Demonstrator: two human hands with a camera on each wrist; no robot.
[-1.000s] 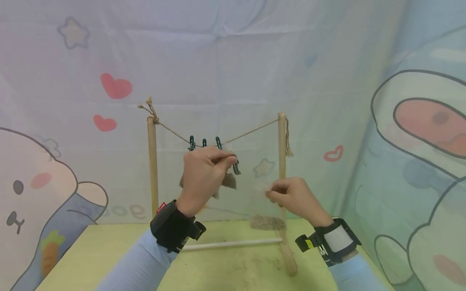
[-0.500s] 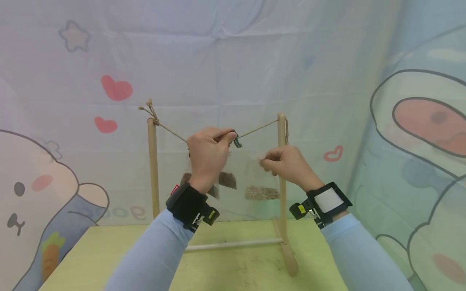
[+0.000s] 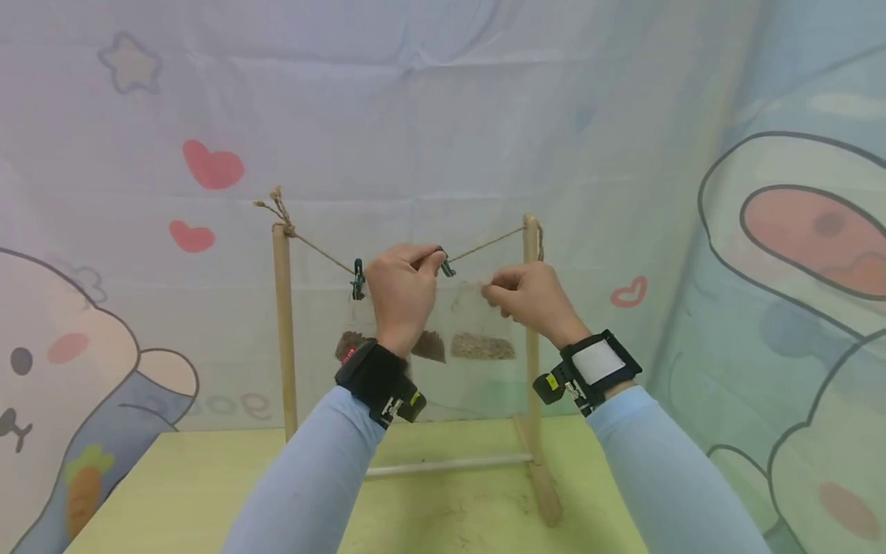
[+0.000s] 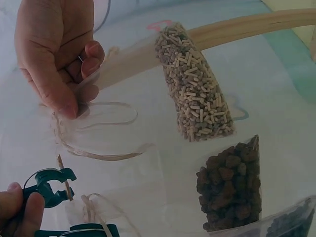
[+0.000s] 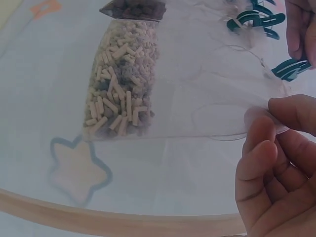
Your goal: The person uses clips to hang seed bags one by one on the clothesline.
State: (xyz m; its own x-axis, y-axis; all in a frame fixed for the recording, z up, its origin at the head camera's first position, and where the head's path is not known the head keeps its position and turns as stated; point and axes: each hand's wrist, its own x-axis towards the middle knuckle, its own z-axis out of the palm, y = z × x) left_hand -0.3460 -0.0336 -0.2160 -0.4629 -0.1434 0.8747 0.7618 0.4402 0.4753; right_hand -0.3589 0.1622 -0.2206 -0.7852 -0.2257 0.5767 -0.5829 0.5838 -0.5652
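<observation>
My left hand [image 3: 404,296] pinches a dark green clothespin [image 3: 447,263] at the hanging twine [image 3: 484,245]. In the left wrist view the twine shows between the parted jaws of this clothespin [image 4: 47,190]. Just to the right, my right hand [image 3: 529,300] pinches the top corner of a clear drawstring bag. Pale pellets [image 4: 195,84] fill the bag's bottom, and the right wrist view shows its thin cord near my fingertips [image 5: 259,129]. Farther left, another green clothespin [image 3: 358,278] sits on the twine. Bags of dark brown lumps [image 4: 229,182] hang there, partly behind my left hand.
The twine runs between a left wooden post [image 3: 284,331] and a right wooden post [image 3: 531,369]. A white crossbar [image 3: 457,465] joins them low, above a yellow-green tabletop [image 3: 457,515]. A printed cloth [image 3: 415,138] hangs behind.
My right hand has risen and moved left, lifting the bag of pellets beside the hanging bags. My left hand has raised the clothespin to the twine.
</observation>
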